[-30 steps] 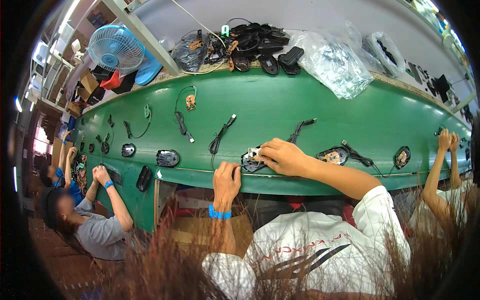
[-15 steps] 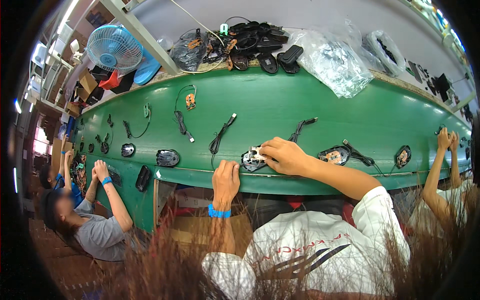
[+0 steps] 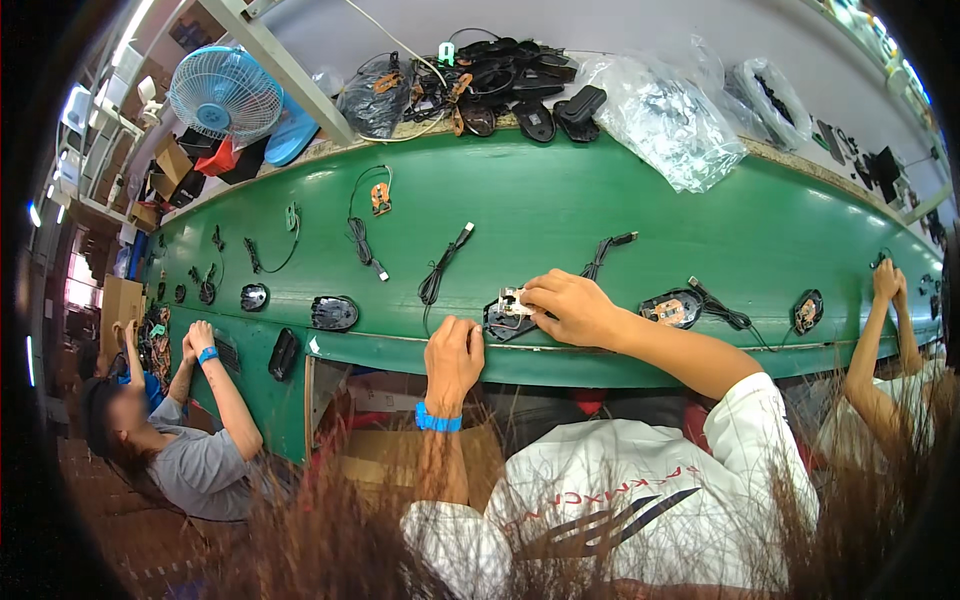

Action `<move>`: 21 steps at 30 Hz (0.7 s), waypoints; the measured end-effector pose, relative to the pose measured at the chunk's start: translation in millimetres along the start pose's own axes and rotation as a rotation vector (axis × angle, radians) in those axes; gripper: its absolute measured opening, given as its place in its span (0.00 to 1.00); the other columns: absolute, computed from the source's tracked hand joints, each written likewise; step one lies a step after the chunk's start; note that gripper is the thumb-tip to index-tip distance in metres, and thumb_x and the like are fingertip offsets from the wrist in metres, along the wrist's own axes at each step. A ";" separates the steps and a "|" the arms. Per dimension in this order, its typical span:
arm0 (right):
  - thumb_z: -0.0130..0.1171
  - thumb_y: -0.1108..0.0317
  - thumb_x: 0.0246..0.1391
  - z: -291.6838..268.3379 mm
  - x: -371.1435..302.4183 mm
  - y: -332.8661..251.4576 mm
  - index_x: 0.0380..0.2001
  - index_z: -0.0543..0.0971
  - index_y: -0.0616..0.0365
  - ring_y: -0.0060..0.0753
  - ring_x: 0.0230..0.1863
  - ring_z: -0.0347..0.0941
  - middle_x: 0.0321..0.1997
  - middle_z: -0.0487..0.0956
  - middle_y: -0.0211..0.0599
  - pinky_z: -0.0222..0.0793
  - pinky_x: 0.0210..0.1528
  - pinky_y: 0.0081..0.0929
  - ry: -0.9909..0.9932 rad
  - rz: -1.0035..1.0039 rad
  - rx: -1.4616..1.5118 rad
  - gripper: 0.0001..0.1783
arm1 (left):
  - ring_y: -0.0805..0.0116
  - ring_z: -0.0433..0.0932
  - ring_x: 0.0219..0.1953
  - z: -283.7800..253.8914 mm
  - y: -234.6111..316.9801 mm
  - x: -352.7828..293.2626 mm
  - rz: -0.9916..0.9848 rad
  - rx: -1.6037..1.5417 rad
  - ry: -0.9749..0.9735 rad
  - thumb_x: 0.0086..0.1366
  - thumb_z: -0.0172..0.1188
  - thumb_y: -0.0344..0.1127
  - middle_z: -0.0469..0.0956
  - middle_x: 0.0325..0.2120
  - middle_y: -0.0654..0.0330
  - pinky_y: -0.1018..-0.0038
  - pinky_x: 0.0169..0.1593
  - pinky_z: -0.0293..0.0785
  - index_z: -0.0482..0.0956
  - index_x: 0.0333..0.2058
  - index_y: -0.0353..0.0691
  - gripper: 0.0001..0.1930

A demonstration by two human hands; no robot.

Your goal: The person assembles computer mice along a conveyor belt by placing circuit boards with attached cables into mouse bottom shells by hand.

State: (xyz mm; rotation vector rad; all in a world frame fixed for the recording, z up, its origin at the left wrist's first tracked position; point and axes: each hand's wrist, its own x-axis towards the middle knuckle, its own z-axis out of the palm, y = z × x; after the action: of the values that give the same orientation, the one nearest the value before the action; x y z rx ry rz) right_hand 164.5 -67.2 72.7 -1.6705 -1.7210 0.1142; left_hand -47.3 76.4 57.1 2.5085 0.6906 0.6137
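Observation:
In front of me a black mouse base (image 3: 497, 322) lies at the near edge of the green work surface. My right hand (image 3: 570, 308) reaches over it from the right, its fingers pinching a small white circuit board (image 3: 513, 300) above the shell. A thin pale wire shows under the board. Close by on the left, my left hand (image 3: 454, 352), with a blue wristband (image 3: 438, 417), has its fingers curled together at the surface edge. Whatever these fingers grip, if anything, is hidden. A coiled black USB cable (image 3: 432, 285) lies just beyond the left hand, its lower strand running toward that hand.
Another mouse base with an orange board (image 3: 672, 309) lies to the right, an opened black shell (image 3: 334, 314) to the left. Black shells (image 3: 510, 75) and a clear plastic bag (image 3: 665, 120) crowd the back ledge. Co-workers sit at left (image 3: 205, 450) and right (image 3: 885, 390).
My right hand and the white circuit board have shifted up very slightly, and a little more of the mouse base shows. My left hand has barely moved.

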 end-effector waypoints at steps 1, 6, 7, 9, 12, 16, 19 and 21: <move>0.67 0.71 0.50 0.2 -0.2 0.1 0.44 0.80 0.55 0.45 0.48 0.77 0.48 0.82 0.37 0.77 0.51 0.40 -0.005 0.000 -0.004 0.16 | 0.44 0.77 0.32 -0.3 1.8 -0.3 -0.029 0.003 -0.011 0.65 0.62 0.30 0.75 0.29 0.51 0.54 0.36 0.73 0.77 0.32 0.37 0.04; 0.67 0.71 0.51 0.5 -1.1 1.6 0.44 0.81 0.56 0.44 0.48 0.77 0.49 0.82 0.37 0.77 0.52 0.39 -0.009 0.010 -0.007 0.16 | 0.44 0.77 0.33 1.5 6.6 0.7 -0.080 0.033 -0.029 0.64 0.63 0.29 0.75 0.30 0.51 0.53 0.37 0.73 0.77 0.31 0.37 0.05; 0.68 0.71 0.51 0.1 -1.3 1.6 0.45 0.82 0.56 0.43 0.48 0.77 0.50 0.82 0.37 0.76 0.52 0.37 -0.015 0.016 -0.011 0.16 | 0.44 0.77 0.34 1.0 7.5 1.5 -0.083 0.034 -0.034 0.64 0.63 0.30 0.76 0.30 0.51 0.53 0.37 0.73 0.77 0.31 0.37 0.05; 0.68 0.71 0.51 0.7 -0.8 1.0 0.45 0.82 0.56 0.43 0.48 0.77 0.50 0.82 0.37 0.76 0.52 0.37 -0.011 0.014 -0.004 0.15 | 0.44 0.77 0.34 1.1 5.9 0.4 -0.088 0.037 -0.037 0.63 0.63 0.30 0.76 0.30 0.51 0.53 0.38 0.73 0.77 0.31 0.37 0.05; 0.68 0.72 0.51 1.2 -1.1 2.2 0.44 0.82 0.56 0.43 0.47 0.77 0.49 0.82 0.37 0.76 0.51 0.37 0.002 0.001 -0.011 0.15 | 0.49 0.79 0.30 3.8 1.6 -1.1 -0.031 0.016 -0.010 0.64 0.64 0.30 0.76 0.28 0.52 0.58 0.34 0.73 0.77 0.31 0.36 0.06; 0.69 0.72 0.50 0.3 0.3 2.6 0.42 0.82 0.55 0.41 0.44 0.76 0.48 0.82 0.36 0.75 0.49 0.37 0.041 -0.050 -0.058 0.14 | 0.48 0.78 0.32 3.8 3.5 1.5 -0.058 0.028 -0.033 0.64 0.64 0.30 0.77 0.28 0.53 0.56 0.36 0.72 0.78 0.30 0.37 0.05; 0.70 0.71 0.51 -1.0 2.9 2.9 0.42 0.82 0.55 0.40 0.43 0.76 0.47 0.82 0.35 0.75 0.48 0.36 0.075 -0.083 -0.075 0.14 | 0.48 0.78 0.34 3.6 2.2 5.2 -0.038 0.073 -0.041 0.63 0.64 0.30 0.77 0.28 0.54 0.57 0.40 0.71 0.78 0.30 0.38 0.04; 0.70 0.71 0.51 0.0 3.4 2.6 0.41 0.82 0.55 0.40 0.43 0.76 0.46 0.83 0.35 0.75 0.48 0.36 0.076 -0.075 -0.068 0.13 | 0.50 0.78 0.33 3.2 2.7 7.6 0.004 0.107 -0.025 0.63 0.64 0.30 0.77 0.28 0.55 0.59 0.40 0.70 0.78 0.31 0.38 0.04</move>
State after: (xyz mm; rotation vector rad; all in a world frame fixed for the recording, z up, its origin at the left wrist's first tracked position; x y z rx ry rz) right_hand 167.0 -63.7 72.8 -1.6351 -1.7453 -0.0437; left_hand -38.7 77.6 58.2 2.6120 0.7268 0.5596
